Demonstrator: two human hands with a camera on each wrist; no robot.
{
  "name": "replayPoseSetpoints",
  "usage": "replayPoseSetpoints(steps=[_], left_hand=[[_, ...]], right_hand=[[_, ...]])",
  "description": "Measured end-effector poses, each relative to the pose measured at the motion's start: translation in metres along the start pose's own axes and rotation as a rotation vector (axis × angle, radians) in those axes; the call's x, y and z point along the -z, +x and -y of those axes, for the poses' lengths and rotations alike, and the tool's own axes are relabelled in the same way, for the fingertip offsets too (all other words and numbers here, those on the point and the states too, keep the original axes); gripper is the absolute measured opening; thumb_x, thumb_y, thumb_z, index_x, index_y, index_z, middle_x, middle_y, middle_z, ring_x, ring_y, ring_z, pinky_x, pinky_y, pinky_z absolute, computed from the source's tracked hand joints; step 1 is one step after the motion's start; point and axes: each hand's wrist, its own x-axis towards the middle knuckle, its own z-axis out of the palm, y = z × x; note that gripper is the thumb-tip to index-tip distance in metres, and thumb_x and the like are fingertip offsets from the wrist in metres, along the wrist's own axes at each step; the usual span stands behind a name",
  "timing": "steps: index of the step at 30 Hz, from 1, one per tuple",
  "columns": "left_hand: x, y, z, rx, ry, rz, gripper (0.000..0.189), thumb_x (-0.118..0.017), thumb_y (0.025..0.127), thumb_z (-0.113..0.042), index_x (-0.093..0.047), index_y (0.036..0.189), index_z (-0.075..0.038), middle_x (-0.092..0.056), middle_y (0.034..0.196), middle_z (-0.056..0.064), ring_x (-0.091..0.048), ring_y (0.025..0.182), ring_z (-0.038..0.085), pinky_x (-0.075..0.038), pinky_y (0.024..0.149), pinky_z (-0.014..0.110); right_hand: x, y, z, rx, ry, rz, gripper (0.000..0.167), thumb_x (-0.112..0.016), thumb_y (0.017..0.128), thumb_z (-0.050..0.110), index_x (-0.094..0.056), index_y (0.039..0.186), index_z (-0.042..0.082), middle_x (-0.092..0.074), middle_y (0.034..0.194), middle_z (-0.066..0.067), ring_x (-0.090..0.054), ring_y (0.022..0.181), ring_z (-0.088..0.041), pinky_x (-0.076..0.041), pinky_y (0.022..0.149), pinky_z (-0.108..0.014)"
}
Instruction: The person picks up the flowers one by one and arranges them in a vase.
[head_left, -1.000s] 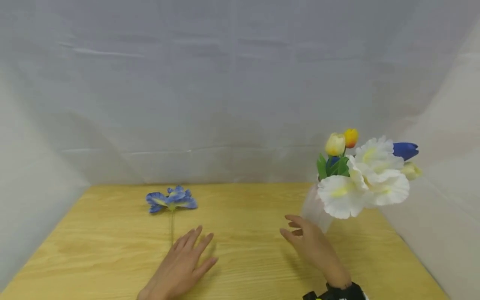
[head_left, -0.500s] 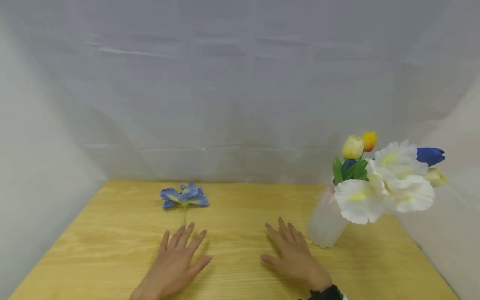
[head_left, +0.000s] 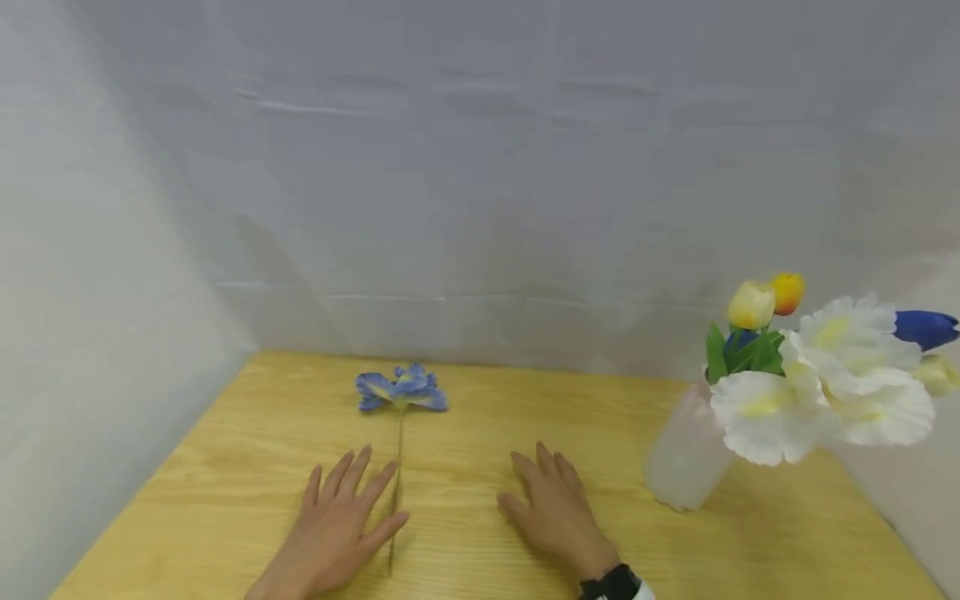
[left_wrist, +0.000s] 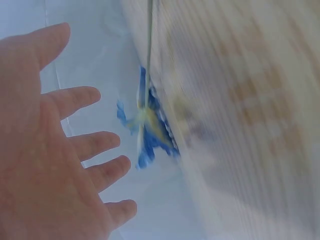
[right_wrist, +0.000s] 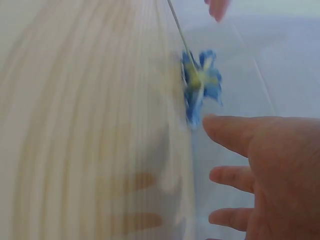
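My left hand (head_left: 333, 521) hovers palm down over the table with fingers spread and nothing held. Its thumb and index fingertip reach the thin stem of a blue artificial iris (head_left: 405, 390) in the head view. The iris lies on the table, bloom toward the back and stem toward me; the left wrist view shows the bloom (left_wrist: 147, 122) past my fingers. My right hand (head_left: 555, 508), a dark band at its wrist, is likewise spread over the table right of the stem, holding nothing. In the right wrist view the thumb points toward the bloom (right_wrist: 202, 82).
On the right of the wooden table (head_left: 465, 550) stands a frosted pale vase (head_left: 686, 450). It holds a large white iris (head_left: 855, 375), yellow tulips (head_left: 752, 306) and dark blue tulips (head_left: 926, 329). White sheeting (head_left: 480, 208) hangs behind the table and along its sides.
My right hand has come away from the vase, moving left, and its fingers have spread. The view has turned left, so the iris and vase appear further right.
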Motion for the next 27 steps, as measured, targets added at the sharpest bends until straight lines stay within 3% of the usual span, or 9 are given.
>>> replayPoseSetpoints(steps=[12,20,24,27], left_hand=[[0.003,-0.010,0.007,0.081,-0.013,0.025,0.064,-0.050,0.093,-0.058,-0.051,0.140,-0.015,-0.034,0.148,0.021,-0.027,0.135,0.044,-0.014,0.104,0.069],[0.007,-0.015,0.014,0.124,0.015,0.039,0.065,-0.050,0.092,-0.059,-0.051,0.139,-0.015,-0.035,0.147,0.022,-0.030,0.132,0.046,-0.014,0.102,0.071],[0.007,-0.017,0.016,0.135,0.014,0.025,0.064,-0.050,0.092,-0.059,-0.052,0.139,-0.015,-0.035,0.147,0.022,-0.031,0.131,0.047,-0.014,0.102,0.071],[0.006,-0.016,0.018,0.125,0.009,0.016,0.064,-0.050,0.092,-0.059,-0.053,0.138,-0.014,-0.035,0.147,0.022,-0.031,0.131,0.046,-0.014,0.102,0.070]], right_hand=[[-0.042,0.026,0.047,0.106,-0.035,-0.022,0.048,-0.062,0.092,0.039,-0.062,0.124,0.004,-0.045,0.138,-0.025,-0.039,0.127,-0.042,-0.036,0.100,-0.056],[-0.056,0.034,0.063,0.113,-0.066,-0.069,0.044,-0.063,0.091,0.041,-0.066,0.115,0.005,-0.055,0.128,-0.018,-0.047,0.120,-0.037,-0.039,0.097,-0.053],[-0.061,0.038,0.071,0.126,-0.090,-0.122,0.040,-0.065,0.089,0.041,-0.070,0.106,0.005,-0.060,0.116,-0.013,-0.052,0.109,-0.033,-0.046,0.088,-0.047],[-0.065,0.042,0.076,0.092,-0.097,-0.153,0.037,-0.067,0.088,0.040,-0.072,0.099,0.006,-0.060,0.104,-0.009,-0.055,0.095,-0.026,-0.049,0.075,-0.039]])
